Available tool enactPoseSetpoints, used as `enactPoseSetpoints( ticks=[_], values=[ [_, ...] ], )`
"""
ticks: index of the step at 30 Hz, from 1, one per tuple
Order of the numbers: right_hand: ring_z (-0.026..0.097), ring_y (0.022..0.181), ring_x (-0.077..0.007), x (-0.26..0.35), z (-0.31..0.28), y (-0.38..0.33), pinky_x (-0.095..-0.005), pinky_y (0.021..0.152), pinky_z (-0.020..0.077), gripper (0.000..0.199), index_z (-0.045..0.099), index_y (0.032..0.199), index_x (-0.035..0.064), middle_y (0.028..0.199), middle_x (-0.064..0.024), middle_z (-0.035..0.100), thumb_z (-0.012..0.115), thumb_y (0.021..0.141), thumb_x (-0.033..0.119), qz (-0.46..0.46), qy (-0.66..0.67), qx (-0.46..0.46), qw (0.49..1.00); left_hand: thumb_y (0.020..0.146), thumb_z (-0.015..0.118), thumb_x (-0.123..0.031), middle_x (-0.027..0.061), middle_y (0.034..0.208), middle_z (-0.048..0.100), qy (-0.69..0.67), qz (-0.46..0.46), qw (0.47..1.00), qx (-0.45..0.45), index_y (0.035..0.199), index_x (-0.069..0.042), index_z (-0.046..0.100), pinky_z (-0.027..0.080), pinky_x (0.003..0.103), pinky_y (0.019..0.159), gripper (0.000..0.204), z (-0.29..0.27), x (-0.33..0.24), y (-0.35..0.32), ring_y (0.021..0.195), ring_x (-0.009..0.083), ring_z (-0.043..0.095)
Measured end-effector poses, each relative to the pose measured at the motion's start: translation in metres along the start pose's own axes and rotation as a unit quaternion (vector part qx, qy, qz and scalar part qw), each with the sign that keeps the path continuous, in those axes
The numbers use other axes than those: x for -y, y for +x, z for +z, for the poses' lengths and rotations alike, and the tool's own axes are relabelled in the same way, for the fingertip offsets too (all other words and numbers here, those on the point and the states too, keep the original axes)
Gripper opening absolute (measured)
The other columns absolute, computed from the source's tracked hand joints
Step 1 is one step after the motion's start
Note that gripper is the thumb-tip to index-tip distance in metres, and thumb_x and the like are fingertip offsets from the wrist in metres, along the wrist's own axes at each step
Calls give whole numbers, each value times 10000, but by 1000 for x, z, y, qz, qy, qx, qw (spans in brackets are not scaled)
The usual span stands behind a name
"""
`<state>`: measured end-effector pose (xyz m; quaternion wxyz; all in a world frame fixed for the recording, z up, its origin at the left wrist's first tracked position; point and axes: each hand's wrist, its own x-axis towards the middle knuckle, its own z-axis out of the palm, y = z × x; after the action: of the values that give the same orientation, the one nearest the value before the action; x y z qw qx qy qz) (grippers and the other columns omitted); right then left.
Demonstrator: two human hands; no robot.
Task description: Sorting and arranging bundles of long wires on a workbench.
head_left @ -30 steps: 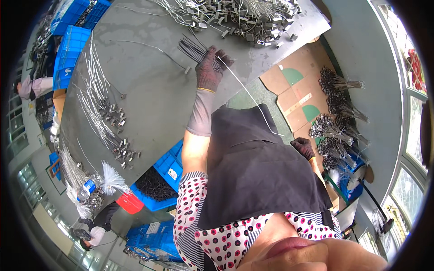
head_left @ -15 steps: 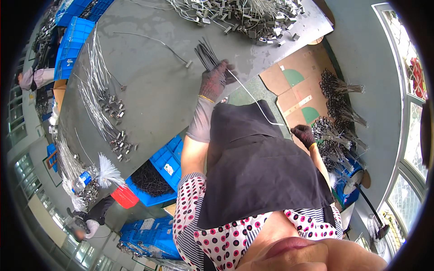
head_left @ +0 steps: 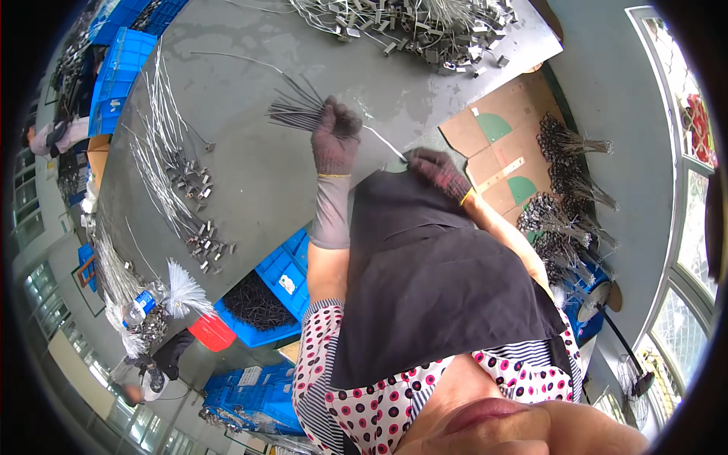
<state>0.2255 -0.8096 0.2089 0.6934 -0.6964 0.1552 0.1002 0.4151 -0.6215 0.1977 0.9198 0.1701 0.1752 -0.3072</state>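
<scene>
My left hand [head_left: 335,138], in a dark knit glove, is closed round a bundle of thin dark rods [head_left: 294,111] that fan out to the left above the table. From the same fist a pale wire [head_left: 385,141] runs down to the right. Its far end meets the fingertips of my gloved right hand [head_left: 440,173], which is closed in a pinch just above the black apron [head_left: 447,280]. Behind the rods, a single thin wire [head_left: 239,57] lies on the table; its near end is hidden.
The grey table [head_left: 235,129] bears a heap of wires with metal blocks [head_left: 432,30] at the far edge and more wires [head_left: 163,167] at left. A blue crate [head_left: 284,265] of dark rods stands below. Cardboard [head_left: 485,129] and wire bundles [head_left: 561,220] lie to the right.
My right hand has come up and left to the pale wire's end. The left hand has shifted left, tilting the rods leftward over the loose wire on the table.
</scene>
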Motion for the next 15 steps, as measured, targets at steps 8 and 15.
enactPoseSetpoints(
  ticks=[8, 15],
  values=[
    [559, 673, -130, 19, 26, -10, -260, 618, 475, 315, 664, 1070, 0, 815, -42, 616, 619, 954, 289, 202, 273, 47, 940, 939, 664, -193, 86, 872, 647, 188, 173, 966, -24, 1097, -28, 621, 531, 325, 652, 232, 14, -64, 21, 735, 212, 610],
    [583, 1170, -237, 37, 22, 69, -372, 943, 490, 676, 449, 1405, -23, 1353, -137, 551, 559, 976, 487, 158, 339, -35, 927, 868, 759, -174, 47, 876, 679, 423, 121, 890, -122, 1045, 11, 715, 550, 299, 659, 260, 35, -28, 24, 767, 141, 660]
  ],
)
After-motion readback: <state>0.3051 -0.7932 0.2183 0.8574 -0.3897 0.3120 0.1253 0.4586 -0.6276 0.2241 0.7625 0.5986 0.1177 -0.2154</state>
